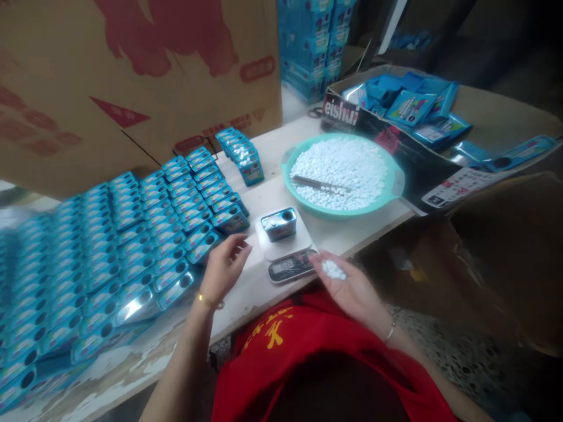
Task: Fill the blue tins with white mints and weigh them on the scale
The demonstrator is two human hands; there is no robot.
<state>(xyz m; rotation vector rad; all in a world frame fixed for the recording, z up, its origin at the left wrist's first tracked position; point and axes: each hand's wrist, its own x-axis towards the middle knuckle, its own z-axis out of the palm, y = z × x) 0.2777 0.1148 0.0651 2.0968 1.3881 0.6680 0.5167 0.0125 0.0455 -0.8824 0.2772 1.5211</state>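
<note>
A blue tin [280, 224] stands on the white plate of a small digital scale [292, 266], white pieces showing on its top beside a dark round hole. My left hand [225, 264] hovers left of the scale, fingers loosely curved and apart, holding nothing. Palm up at the scale's right edge, my right hand [347, 287] cradles a small heap of white tablets [333, 270]. Behind the scale, a mint-green basin [343, 212] is filled with more white tablets, and a dark flat tool [308, 182] lies on them.
Rows of blue tins [145, 234] cover the table's left side. A short row of tins [241, 155] stands apart, near a large cardboard box [185, 88]. At right, an open carton [373, 132] holds blue packages. Stacked blue packs [310, 50] rise at the back.
</note>
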